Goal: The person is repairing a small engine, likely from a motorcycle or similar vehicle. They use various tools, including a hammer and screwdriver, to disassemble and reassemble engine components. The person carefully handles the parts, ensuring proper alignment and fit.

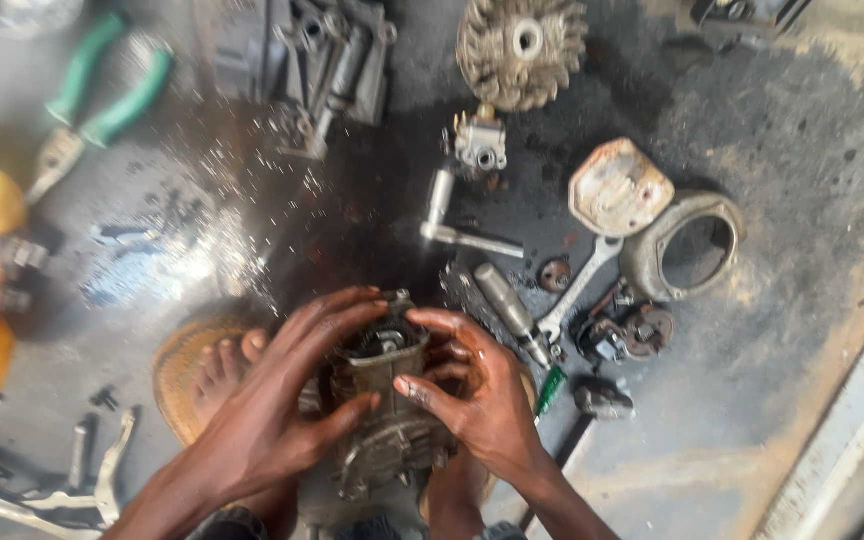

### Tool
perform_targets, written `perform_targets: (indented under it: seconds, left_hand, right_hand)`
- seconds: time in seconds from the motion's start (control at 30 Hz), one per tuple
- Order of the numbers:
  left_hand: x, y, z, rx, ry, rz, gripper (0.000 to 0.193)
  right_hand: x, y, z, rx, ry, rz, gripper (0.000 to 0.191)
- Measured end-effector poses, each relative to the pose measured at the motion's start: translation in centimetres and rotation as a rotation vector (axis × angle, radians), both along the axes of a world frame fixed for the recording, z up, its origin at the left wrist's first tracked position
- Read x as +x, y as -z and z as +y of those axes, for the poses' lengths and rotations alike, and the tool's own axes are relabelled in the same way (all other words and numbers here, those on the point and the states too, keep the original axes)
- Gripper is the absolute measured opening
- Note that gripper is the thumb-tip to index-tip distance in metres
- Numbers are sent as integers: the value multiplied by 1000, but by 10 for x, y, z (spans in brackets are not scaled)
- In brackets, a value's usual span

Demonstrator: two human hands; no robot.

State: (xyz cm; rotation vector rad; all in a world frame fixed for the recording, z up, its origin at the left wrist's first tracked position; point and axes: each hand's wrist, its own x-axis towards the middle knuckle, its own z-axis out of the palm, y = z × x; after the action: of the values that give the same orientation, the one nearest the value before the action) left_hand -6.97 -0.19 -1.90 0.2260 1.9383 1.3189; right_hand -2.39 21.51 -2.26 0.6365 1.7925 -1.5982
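Engine block (384,420): I clasp it with left hand (277,415) and right hand (477,395); its greasy surface risks slipping onto my foot (220,372) just left.

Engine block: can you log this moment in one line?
left hand: grips engine block | right hand: grips it | pliers, spanner: on floor

Green-handled pliers (102,90), a rust-stained cream cover (620,187), a greasy brown-grey engine block (382,400), dark oil-stained floor (802,150)
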Motion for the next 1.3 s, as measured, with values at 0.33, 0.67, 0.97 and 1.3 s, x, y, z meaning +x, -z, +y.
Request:
perform_targets:
  seconds: [0.33,0.67,0.97,1.3]
  left_hand:
    - [-13,-5,-8,-16,27,45,66]
    - [-18,-7,-22,-14,184,114,93]
    - [-16,-2,-23,11,162,126,85]
    - [-13,1,-23,-9,190,82,85]
  right_hand:
    - [-8,-6,-4,27,-54,27,62]
    - [-9,4,-5,20,-170,107,61]
    - [-5,10,-7,-12,-126,204,55]
    - [1,16,-10,45,-83,185,52]
